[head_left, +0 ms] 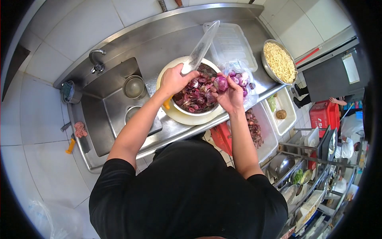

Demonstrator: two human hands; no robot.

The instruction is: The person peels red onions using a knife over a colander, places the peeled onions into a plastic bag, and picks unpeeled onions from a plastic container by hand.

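My left hand is closed around the white handle of a broad-bladed knife, its blade pointing up and away from me. In my right hand the fingers grip a red onion. Both hands are over a colander of onion skins, which sits on a round cream board. A yellow handle shows beside the colander, under my left wrist. Just past my right hand, several peeled red onions lie in a clear plastic bag.
A sink with a metal pot and a faucet lies left. A bowl of noodles and a clear plastic lid stand right. Below the counter edge are a bin of onions and a white basket.
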